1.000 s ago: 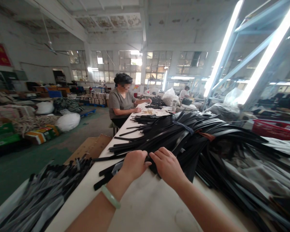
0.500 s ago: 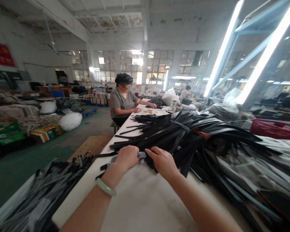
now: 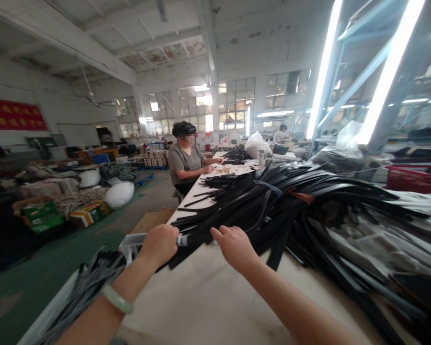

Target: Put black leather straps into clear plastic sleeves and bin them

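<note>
My left hand [image 3: 160, 247] is closed around a strip of clear plastic film [image 3: 132, 241], which trails out behind the fist and pokes out past the fingers. A pale green bangle [image 3: 118, 299] circles that wrist. Across a gap to the right, my right hand [image 3: 235, 247] has its fingers bent together at the near edge of a large heap of long black straps [image 3: 233, 206]. Whatever those fingers grip is hidden against the dark straps. A blue tie [image 3: 268, 188] and a brownish band [image 3: 301, 195] bind the heap.
A white table [image 3: 187, 297] runs away from me. Another person [image 3: 187, 163] sits along its left side near small tan pieces [image 3: 224, 170]. More strips [image 3: 89, 282] lie low on the left. A red crate [image 3: 416, 178] and bright light tubes stand at the right.
My left hand has moved left with the plastic film, widening the gap between my hands. My right hand has barely moved. The camera view has turned slightly left and up.
</note>
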Demonstrator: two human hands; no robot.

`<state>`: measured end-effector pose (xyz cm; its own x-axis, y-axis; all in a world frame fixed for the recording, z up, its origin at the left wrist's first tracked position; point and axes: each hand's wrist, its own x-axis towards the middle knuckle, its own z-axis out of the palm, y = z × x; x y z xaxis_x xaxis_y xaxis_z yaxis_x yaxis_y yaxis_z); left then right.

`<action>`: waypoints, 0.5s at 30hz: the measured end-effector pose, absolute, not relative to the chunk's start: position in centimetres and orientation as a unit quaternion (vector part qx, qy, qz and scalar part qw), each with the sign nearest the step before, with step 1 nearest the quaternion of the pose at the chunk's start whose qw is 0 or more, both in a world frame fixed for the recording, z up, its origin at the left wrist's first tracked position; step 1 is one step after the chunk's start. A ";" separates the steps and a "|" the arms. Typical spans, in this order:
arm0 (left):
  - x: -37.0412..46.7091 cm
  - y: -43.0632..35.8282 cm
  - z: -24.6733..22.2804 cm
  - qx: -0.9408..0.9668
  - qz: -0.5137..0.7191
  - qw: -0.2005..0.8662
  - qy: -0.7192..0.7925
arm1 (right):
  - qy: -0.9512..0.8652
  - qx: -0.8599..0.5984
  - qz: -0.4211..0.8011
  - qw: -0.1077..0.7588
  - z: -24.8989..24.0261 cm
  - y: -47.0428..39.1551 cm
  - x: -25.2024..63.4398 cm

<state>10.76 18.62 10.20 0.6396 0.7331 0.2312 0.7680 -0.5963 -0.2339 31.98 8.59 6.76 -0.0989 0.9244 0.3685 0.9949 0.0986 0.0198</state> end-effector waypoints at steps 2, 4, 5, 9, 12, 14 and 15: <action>11.4 17.5 9.5 -0.895 -0.070 0.147 -0.414 | -0.734 -0.659 -0.104 0.127 6.7 8.0 29.9; 12.4 16.3 8.8 -0.896 -0.087 0.132 -0.414 | -0.739 -0.657 -0.072 0.128 6.3 7.6 28.3; 12.8 15.9 8.5 -0.898 -0.093 0.126 -0.412 | -0.747 -0.649 -0.057 0.132 6.0 7.5 27.8; 12.4 15.8 8.1 -0.897 -0.102 0.124 -0.412 | -0.769 -0.614 -0.042 0.173 5.2 7.8 28.3; 11.2 16.7 8.4 -0.878 -0.089 0.135 -0.451 | -0.719 -0.676 -0.064 0.148 5.4 8.5 30.2; 11.3 16.9 8.6 -0.873 -0.086 0.141 -0.459 | -0.692 -0.710 -0.066 0.111 5.7 8.8 31.0; 11.8 16.7 8.7 -0.876 -0.086 0.142 -0.453 | -0.689 -0.715 -0.066 0.101 5.8 8.9 31.1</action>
<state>11.77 16.72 8.66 0.5754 0.7689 0.2788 0.8176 -0.5501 -0.1702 31.08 8.86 5.77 0.0426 0.9716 0.2327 0.9981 -0.0310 -0.0530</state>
